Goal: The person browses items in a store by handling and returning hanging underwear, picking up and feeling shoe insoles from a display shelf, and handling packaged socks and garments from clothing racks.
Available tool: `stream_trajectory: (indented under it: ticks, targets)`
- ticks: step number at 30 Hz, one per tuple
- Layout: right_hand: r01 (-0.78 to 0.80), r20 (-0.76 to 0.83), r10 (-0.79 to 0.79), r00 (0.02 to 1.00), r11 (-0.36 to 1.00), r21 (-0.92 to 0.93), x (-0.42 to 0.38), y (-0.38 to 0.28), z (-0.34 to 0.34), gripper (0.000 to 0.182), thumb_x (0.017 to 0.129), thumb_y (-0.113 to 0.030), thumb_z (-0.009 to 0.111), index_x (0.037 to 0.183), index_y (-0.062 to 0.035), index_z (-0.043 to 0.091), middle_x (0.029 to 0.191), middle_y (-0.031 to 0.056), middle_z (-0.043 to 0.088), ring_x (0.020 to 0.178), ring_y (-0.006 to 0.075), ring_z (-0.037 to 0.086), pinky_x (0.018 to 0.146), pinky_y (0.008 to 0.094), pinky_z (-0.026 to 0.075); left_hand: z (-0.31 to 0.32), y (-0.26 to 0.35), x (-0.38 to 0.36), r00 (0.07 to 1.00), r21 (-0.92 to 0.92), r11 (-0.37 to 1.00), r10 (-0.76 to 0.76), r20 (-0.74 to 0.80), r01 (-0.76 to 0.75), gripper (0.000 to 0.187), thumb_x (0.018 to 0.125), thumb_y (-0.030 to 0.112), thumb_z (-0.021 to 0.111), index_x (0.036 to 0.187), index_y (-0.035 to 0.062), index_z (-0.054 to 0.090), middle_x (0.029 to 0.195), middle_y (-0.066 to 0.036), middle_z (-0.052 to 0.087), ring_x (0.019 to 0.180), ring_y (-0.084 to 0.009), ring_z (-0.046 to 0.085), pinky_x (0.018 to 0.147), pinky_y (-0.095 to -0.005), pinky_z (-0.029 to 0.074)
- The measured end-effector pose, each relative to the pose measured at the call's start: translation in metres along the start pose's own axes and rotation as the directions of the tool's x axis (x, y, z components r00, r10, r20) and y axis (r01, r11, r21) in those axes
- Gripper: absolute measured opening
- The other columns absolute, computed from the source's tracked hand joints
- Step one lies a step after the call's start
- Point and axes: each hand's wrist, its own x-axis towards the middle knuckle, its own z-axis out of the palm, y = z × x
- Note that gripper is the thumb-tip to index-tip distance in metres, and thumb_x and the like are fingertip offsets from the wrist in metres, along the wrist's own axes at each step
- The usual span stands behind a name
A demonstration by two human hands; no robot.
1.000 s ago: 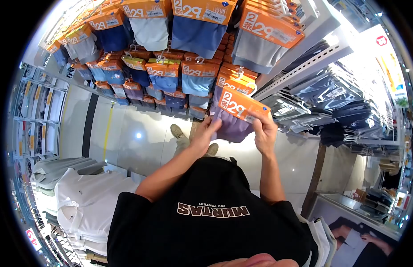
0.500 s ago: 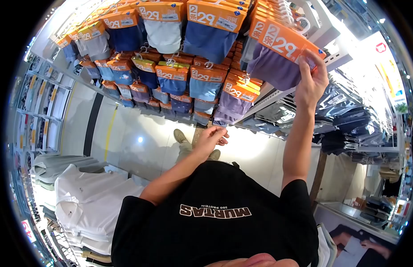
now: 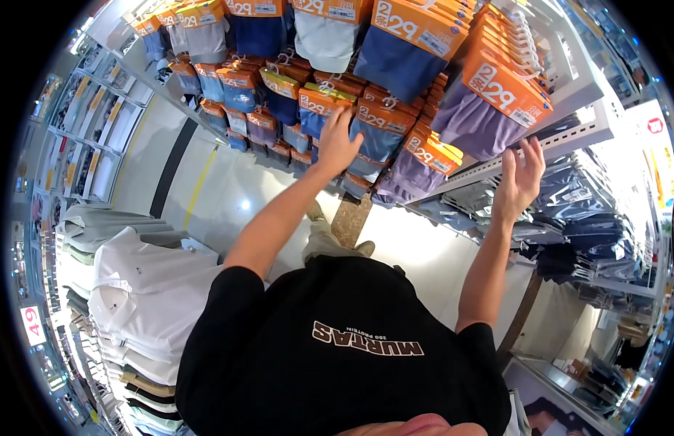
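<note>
Left hand (image 3: 339, 142) has neared racked packs (image 3: 314, 103) (glossy floor (image 3: 231, 182) below).

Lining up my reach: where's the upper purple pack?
Head view, upper right: the upper purple pack hangs right of the large blue pack, just beyond the right hand.

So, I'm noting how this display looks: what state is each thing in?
Left hand: open, contact with blue pack unclear
Right hand: open, empty
Blue pack: hanging
Front purple pack: hanging
White shirt: spread out
Black T-shirt: worn
</note>
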Motion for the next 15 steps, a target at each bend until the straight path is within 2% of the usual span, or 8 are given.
stream_trajectory:
  ticks: [1, 4, 9, 11, 14, 15]
  targets:
    - [-0.015, 0.007, 0.015, 1.000, 1.000, -0.006, -0.009, 0.003, -0.003, 0.031, 0.091, -0.003, 0.065, 0.120, 0.0048, 0.059, 0.136, 0.0148, 0.047, 0.121, 0.0222, 0.053, 0.100, 0.0338, 0.045, -0.003, -0.002, 0.013, 0.999, 0.088, 0.995, 0.052, 0.001, -0.052, 0.056, 0.081, 0.017, 0.071, 0.130, 0.0023, 0.050, 0.134, -0.020, 0.048, 0.124, -0.0379, 0.047, 0.103, -0.0443, 0.040]
    - [-0.072, 0.008, 0.072, 0.997, 0.997, -0.028, -0.041, 0.014, -0.015, 0.031, 0.090, -0.007, 0.068, 0.118, 0.0031, 0.058, 0.136, 0.0166, 0.045, 0.123, 0.0248, 0.052, 0.102, 0.0395, 0.046, -0.011, -0.001, 0.038, 0.980, 0.097, 0.994, 0.039, 0.193, -0.058, 0.058, 0.081, 0.019, 0.071, 0.131, 0.0028, 0.048, 0.137, -0.020, 0.045, 0.124, -0.0388, 0.045, 0.102, -0.0455, 0.040]
    - [-0.264, 0.035, 0.265, 0.964, 0.964, -0.035, -0.096, 0.040, -0.037, 0.027, 0.092, -0.004, 0.066, 0.117, 0.0037, 0.060, 0.127, 0.0134, 0.054, 0.114, 0.0197, 0.057, 0.096, 0.0313, 0.048, -0.004, 0.001, 0.063, 0.934, 0.189, 0.980, -0.016, 0.356, -0.055, 0.051, 0.080, 0.023, 0.074, 0.124, 0.0023, 0.058, 0.118, -0.024, 0.060, 0.111, -0.0423, 0.055, 0.096, -0.0470, 0.045]
    - [-0.344, 0.018, 0.345, 0.938, 0.938, -0.043, -0.115, 0.050, -0.046, 0.025, 0.092, -0.005, 0.066, 0.115, 0.0028, 0.061, 0.119, 0.0109, 0.058, 0.106, 0.0165, 0.058, 0.090, 0.0285, 0.049, -0.007, 0.003, 0.070, 0.897, 0.199, 0.979, -0.057, 0.437, -0.034, 0.050, 0.079, 0.024, 0.075, 0.121, 0.0008, 0.060, 0.111, -0.025, 0.064, 0.107, -0.0424, 0.058, 0.093, -0.0475, 0.046]
    - [-0.458, 0.000, 0.459, 0.889, 0.888, -0.045, -0.136, 0.052, -0.050, 0.024, 0.091, -0.007, 0.067, 0.113, 0.0012, 0.063, 0.107, 0.0072, 0.063, 0.096, 0.0133, 0.060, 0.083, 0.0257, 0.049, -0.019, 0.010, 0.073, 0.835, 0.104, 0.988, -0.150, 0.529, 0.111, 0.049, 0.080, 0.023, 0.074, 0.121, 0.0005, 0.060, 0.108, -0.025, 0.065, 0.104, -0.0415, 0.060, 0.090, -0.0472, 0.047]
    - [-0.501, 0.001, 0.502, 0.865, 0.865, -0.036, -0.143, 0.052, -0.050, 0.023, 0.091, -0.008, 0.068, 0.113, 0.0007, 0.063, 0.104, 0.0061, 0.064, 0.093, 0.0123, 0.060, 0.081, 0.0249, 0.049, -0.017, 0.003, 0.070, 0.859, 0.042, 0.996, -0.092, 0.504, 0.082, 0.047, 0.081, 0.023, 0.073, 0.120, 0.0004, 0.060, 0.105, -0.023, 0.065, 0.101, -0.0385, 0.061, 0.088, -0.0454, 0.048]
